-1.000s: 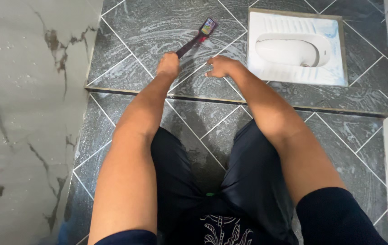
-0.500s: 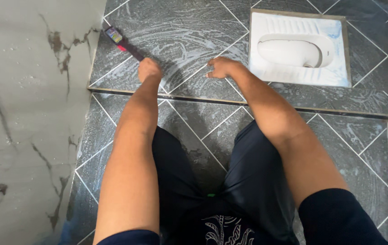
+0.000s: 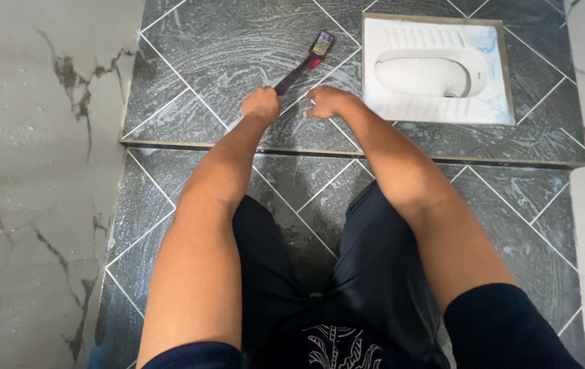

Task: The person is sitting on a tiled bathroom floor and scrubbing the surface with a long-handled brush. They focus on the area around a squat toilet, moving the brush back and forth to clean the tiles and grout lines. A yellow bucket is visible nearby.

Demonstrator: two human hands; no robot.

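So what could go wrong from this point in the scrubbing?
1. The raised tile platform is covered in soapy swirls, and the right hand is braced flat on it, so it might slide.
2. The brush in the left hand has its head close to the white squat pan, so a wide stroke could knock its rim.
3. The step edge looks wet, so footing may be poor.

The floor (image 3: 190,41) is dark grey tile with white diagonal grout lines, smeared all over with soapy swirls. It steps up to a raised platform, where a white squat toilet pan (image 3: 432,72) sits sunk in at about 1 o'clock.
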